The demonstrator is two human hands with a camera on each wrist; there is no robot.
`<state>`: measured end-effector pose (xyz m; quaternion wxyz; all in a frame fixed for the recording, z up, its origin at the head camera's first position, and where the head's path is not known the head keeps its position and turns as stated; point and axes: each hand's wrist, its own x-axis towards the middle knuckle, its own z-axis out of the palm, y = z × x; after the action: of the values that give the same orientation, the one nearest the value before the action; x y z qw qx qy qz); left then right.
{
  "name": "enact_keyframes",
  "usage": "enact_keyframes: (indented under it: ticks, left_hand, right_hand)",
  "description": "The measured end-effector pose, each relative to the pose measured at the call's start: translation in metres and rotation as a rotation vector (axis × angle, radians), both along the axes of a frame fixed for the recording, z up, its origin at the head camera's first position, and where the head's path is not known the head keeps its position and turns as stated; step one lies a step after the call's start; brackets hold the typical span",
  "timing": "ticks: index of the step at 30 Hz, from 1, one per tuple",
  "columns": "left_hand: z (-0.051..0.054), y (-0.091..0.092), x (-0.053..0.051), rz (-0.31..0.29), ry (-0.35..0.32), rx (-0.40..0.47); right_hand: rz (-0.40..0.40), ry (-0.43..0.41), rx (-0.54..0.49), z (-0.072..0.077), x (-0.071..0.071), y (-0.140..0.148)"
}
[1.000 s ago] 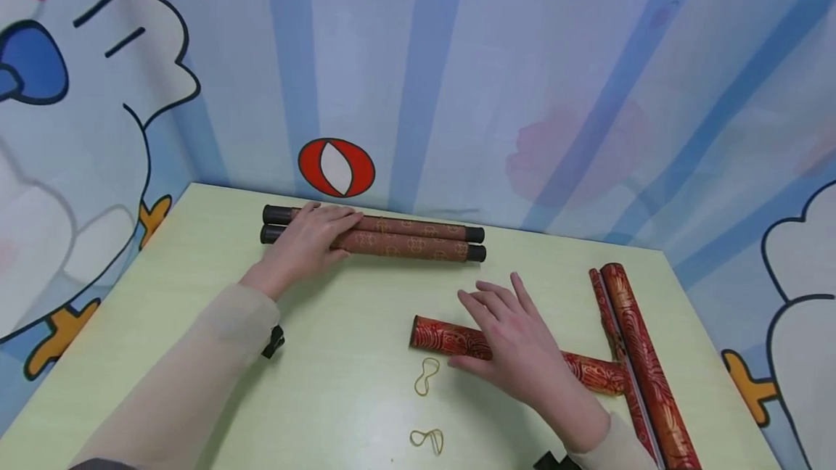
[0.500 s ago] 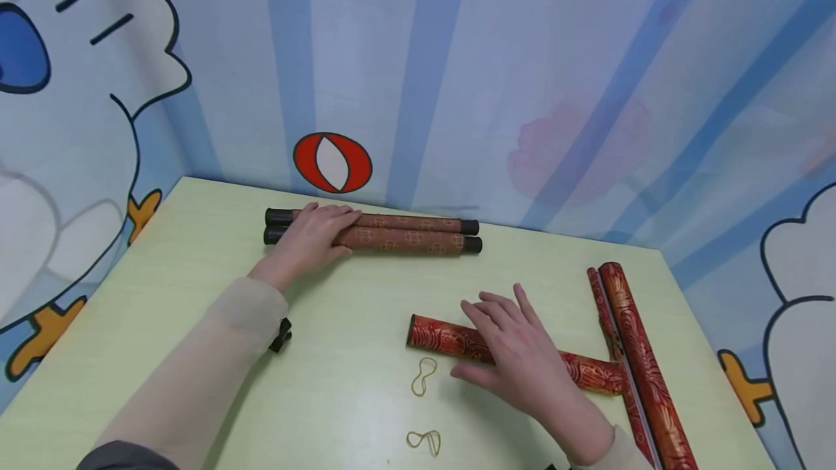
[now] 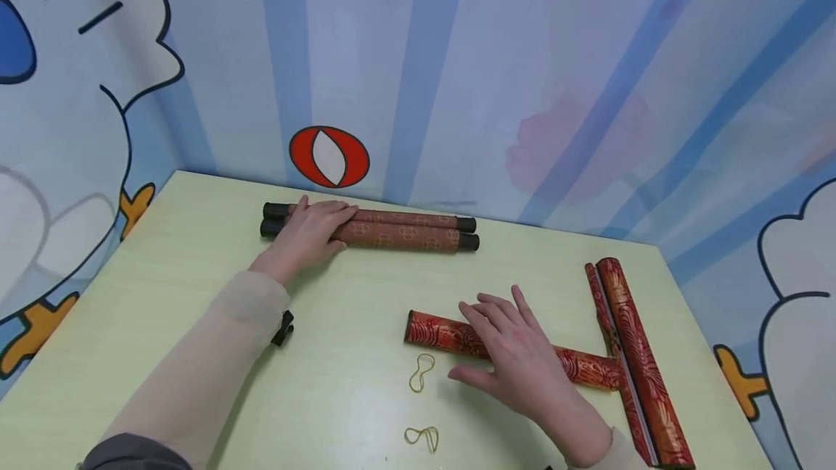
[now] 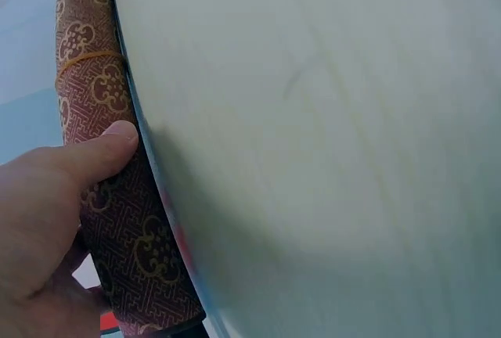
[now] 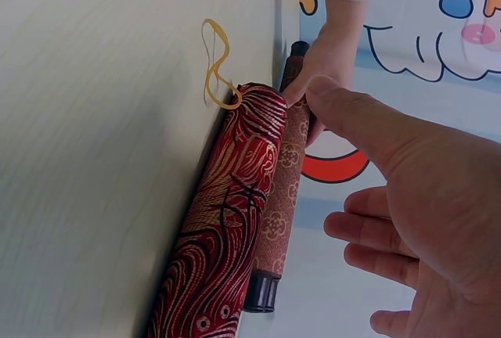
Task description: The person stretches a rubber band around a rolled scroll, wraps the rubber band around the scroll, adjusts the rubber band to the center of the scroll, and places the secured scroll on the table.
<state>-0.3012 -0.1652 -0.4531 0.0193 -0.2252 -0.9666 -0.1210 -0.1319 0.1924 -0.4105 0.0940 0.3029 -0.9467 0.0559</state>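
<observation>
Two brown patterned scrolls (image 3: 405, 236) with black end knobs lie side by side along the table's back edge. My left hand (image 3: 308, 232) grips them near their left end. In the left wrist view its thumb presses the nearer scroll (image 4: 125, 111), which has a thin band round it; its other fingers are mostly hidden. My right hand (image 3: 522, 357) hovers with spread, relaxed fingers over a red and gold scroll (image 3: 444, 332), holding nothing. Two yellow rubber bands (image 3: 421, 372) (image 3: 421, 437) lie left of that hand.
On the right, a thicker red and gold scroll (image 3: 643, 357) lies lengthwise beside a thinner red strip (image 3: 604, 307). One end of the middle red scroll meets that strip. A printed cloth backdrop (image 3: 366, 56) rises behind the pale table (image 3: 353, 383).
The head view has shifted slightly. My left hand keeps its hold on the brown scrolls, and my right hand has sunk a little over the red scroll.
</observation>
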Motion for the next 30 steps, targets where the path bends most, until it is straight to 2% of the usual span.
enact_keyframes:
  ticks: [10, 17, 22, 30]
  left_hand:
    - [0.003, 0.002, 0.001, 0.025, -0.030, -0.001]
    - [0.007, 0.002, 0.007, 0.042, -0.003, -0.037]
    - [0.020, 0.004, 0.019, 0.026, 0.025, -0.043]
    - [0.048, 0.007, 0.055, 0.007, 0.005, -0.016]
  right_hand:
    - [-0.007, 0.004, -0.009, -0.001, 0.001, -0.001]
    - [0.006, 0.033, 0.008, -0.001, -0.005, -0.003]
    - [0.005, 0.043, 0.018, 0.000, -0.008, -0.002]
    - [0.020, 0.043, 0.018, 0.003, -0.012, -0.002]
